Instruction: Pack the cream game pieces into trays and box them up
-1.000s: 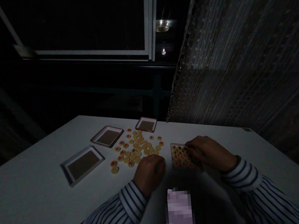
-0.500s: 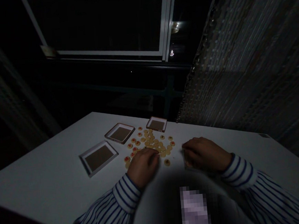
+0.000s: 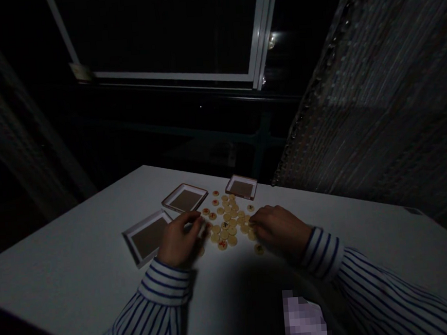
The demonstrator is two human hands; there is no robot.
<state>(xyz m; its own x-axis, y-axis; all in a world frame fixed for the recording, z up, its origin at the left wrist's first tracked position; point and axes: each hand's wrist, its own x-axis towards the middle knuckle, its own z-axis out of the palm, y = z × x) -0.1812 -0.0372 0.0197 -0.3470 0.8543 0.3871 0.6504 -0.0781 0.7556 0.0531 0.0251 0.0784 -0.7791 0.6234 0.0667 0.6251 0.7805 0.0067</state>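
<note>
Several round, pale xiangqi pieces [image 3: 232, 240] lie in a loose cluster on the white table [image 3: 222, 296], some with red marks and some with dark ones. My left hand [image 3: 178, 239] is at the cluster's left side by red-marked pieces, thumb and forefinger curled toward each other; whatever is between them is too dark to make out. Over the right side of the cluster, my right hand [image 3: 281, 229] has its fingers curled down at the pieces, and its fingertips hide what they touch. A dark-marked piece [image 3: 259, 249] sits just below that hand.
Left of the pieces is a shallow box half [image 3: 138, 260], partly behind my left hand. Two more shallow trays, a brown-rimmed one [image 3: 164, 202] and a smaller one [image 3: 255, 188], stand farther back. A bead curtain [image 3: 344, 127] hangs beyond the table's right side.
My left hand has moved left, off the cluster's front to its left side. My right hand has come left to the cluster's right side. Pieces at the front now show uncovered. The view shifted slightly.
</note>
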